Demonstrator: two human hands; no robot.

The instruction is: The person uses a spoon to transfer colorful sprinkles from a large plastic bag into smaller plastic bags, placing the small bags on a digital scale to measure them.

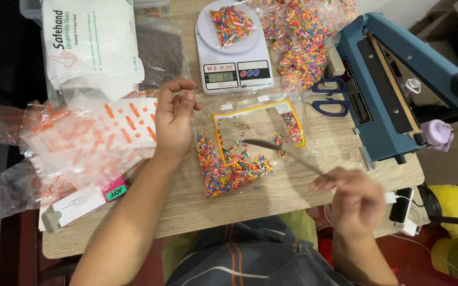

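- My right hand (353, 198) is pinched shut on the handle end of a thin metal spoon (282, 153), whose long shaft slants up and left to a tip resting over the open packet.
- That clear packet with an orange border (255, 135) lies flat on the wooden tabletop (292, 190) in front of me, with rainbow sprinkles (231, 169) heaped in its lower left corner and a few scattered further up inside.
- My left hand (175, 119) hovers just left of the packet, fingers loosely curled and apart, holding nothing that I can make out.
- Under and beside that left hand sits a pile of clear bags with orange print (80, 143).
- Beyond the packet stands a white kitchen scale (234, 71) with a small heap of sprinkles on its plate.
- To the right are blue-handled scissors (328, 95) and a blue heat sealer (388, 85), with bigger bags of sprinkles (303, 37) behind the scissors.
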